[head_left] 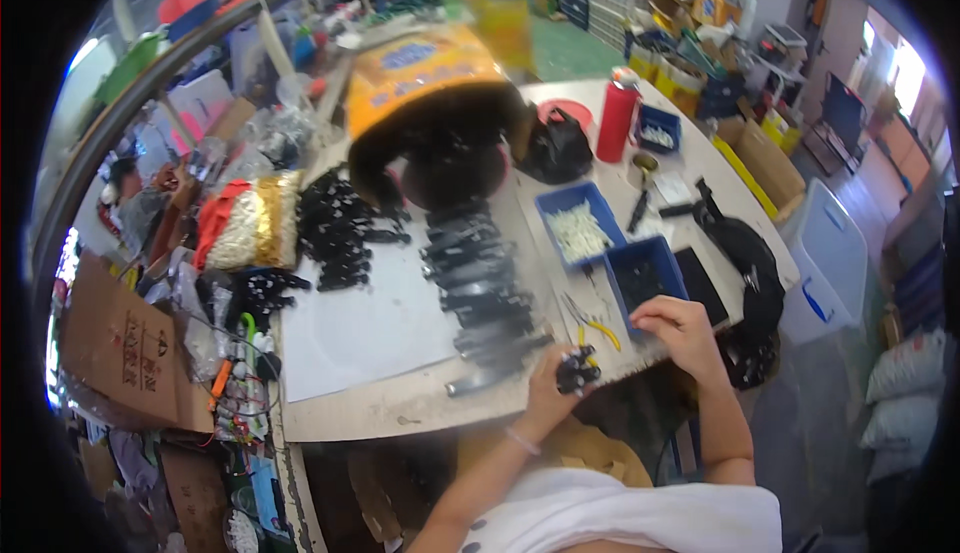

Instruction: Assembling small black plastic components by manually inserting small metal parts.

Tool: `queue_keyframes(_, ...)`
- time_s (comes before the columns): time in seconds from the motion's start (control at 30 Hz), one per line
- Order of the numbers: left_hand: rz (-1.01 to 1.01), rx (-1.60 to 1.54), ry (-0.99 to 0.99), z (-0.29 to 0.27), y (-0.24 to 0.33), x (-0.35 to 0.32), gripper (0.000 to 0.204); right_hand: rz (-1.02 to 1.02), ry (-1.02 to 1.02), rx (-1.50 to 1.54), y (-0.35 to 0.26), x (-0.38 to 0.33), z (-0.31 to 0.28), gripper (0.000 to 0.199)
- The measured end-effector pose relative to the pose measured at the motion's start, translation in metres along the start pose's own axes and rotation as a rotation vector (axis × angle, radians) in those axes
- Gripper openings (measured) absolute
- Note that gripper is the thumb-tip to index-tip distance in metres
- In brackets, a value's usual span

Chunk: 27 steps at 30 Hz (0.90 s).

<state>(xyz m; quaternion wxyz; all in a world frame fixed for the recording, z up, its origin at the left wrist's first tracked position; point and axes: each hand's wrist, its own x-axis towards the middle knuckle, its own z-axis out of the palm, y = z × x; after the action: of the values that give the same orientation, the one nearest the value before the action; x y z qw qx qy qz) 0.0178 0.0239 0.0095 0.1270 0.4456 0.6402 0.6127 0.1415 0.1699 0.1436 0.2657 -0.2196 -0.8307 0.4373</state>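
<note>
My left hand (548, 393), at the table's near edge, is closed around a small black plastic part (576, 371). My right hand (682, 330) is pinched over the near corner of a blue bin (684, 281) that holds small dark pieces. Whatever lies between its fingertips is too small to make out. Behind that bin stands another blue bin (543, 215) with small white pieces (580, 233). Pliers with yellow handles (603, 331) lie between my hands. To the left, a long row of black plastic parts (485, 298) stretches toward a tipped orange sack (425, 68).
A pile of black parts (340, 228) lies beside a white sheet (365, 328). A red bottle (617, 118), a black plastic bag (558, 148) and a black strapped bag (748, 253) stand around the bins. A cardboard box (125, 353) is at the left, a clear tub (828, 253) at the right.
</note>
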Motion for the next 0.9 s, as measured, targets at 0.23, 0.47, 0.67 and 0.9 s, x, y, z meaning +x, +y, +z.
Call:
queue_keyframes(0.23, -0.066, -0.015, -0.038, 0.002, -0.013, 0.000, 0.056, -0.142, -0.016, -0.050, -0.018, -0.023, 0.027, 0.009)
queue_keyframes(0.47, -0.044, -0.031, -0.003, 0.002, -0.008, -0.003, 0.056, -0.363, -0.053, -0.221, -0.009, -0.035, 0.042, 0.010)
queue_keyframes(0.67, -0.034, -0.071, 0.016, 0.002, -0.009, -0.005, 0.053, -0.500, -0.060, -0.404, -0.013, -0.029, 0.056, 0.014)
queue_keyframes(0.9, -0.054, -0.100, 0.010, 0.003, -0.016, -0.006, 0.053, -0.607, 0.102, -0.577, -0.010, -0.035, 0.068, 0.016)
